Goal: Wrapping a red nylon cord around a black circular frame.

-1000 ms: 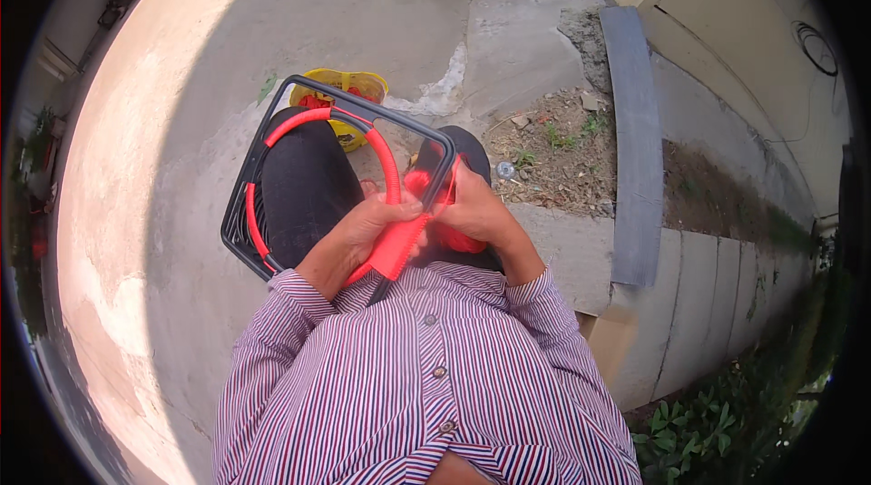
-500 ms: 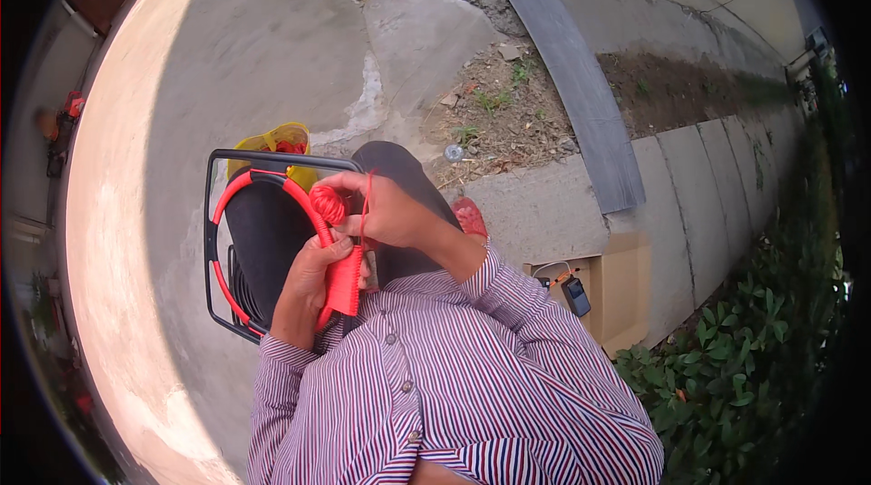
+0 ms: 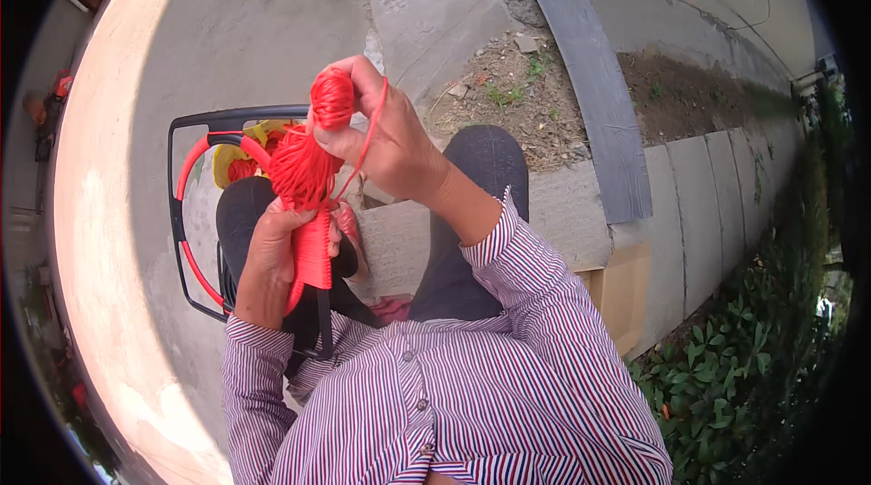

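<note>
Red cord bundle (image 3: pixel 333 97) — at one o'clock from your left hand (image 3: pixel 271 244), clamped in your right hand's (image 3: pixel 390 151) fingers, your left ones pinching the red woven band (image 3: pixel 313 256) — likely handles best if you keep the loose strand (image 3: pixel 371 134) untwisted.

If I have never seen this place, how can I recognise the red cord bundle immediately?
Start at the black frame around the left knee. Beside it, the right hand holds the cord bundle. Its rounded top and loose strands distinguish it from the flat red wrapping below.
</note>
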